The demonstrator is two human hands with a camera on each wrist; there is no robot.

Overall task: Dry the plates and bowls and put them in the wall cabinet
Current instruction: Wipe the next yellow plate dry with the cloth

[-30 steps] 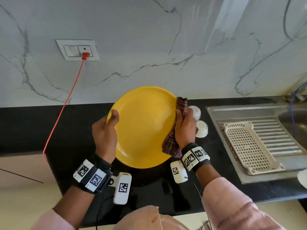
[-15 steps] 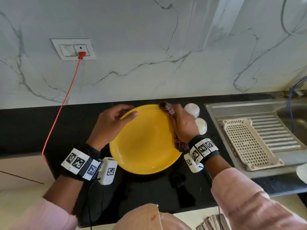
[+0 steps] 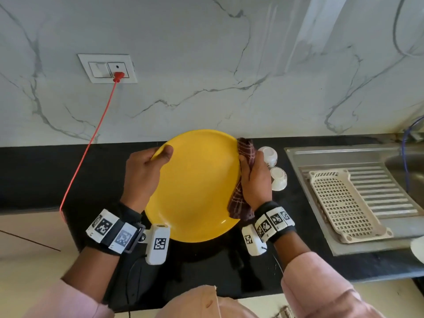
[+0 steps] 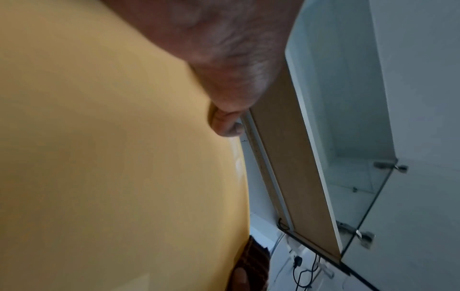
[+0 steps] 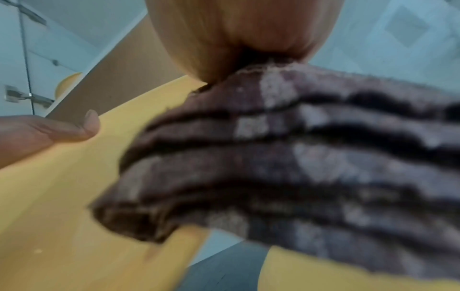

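The yellow plate (image 3: 195, 187) hangs tilted above the black tabletop (image 3: 34, 175), pinched at its far-left rim by the left hand (image 3: 142, 177) while the right hand (image 3: 254, 180) clamps a checked cloth (image 3: 241, 198) round its right edge, so a wet rim could slip free and fall.

Home kitchen: black counter (image 3: 41, 177), steel sink (image 3: 344, 154), marble backsplash (image 3: 229, 65)

No words, brands or numbers can be read anywhere. The only signs are black-and-white square code patterns: on the left wristband (image 3: 110, 230), on the white camera (image 3: 158, 243) hanging from it, on the right wristband (image 3: 274, 220), and on the white camera (image 3: 250, 239) beside that one.
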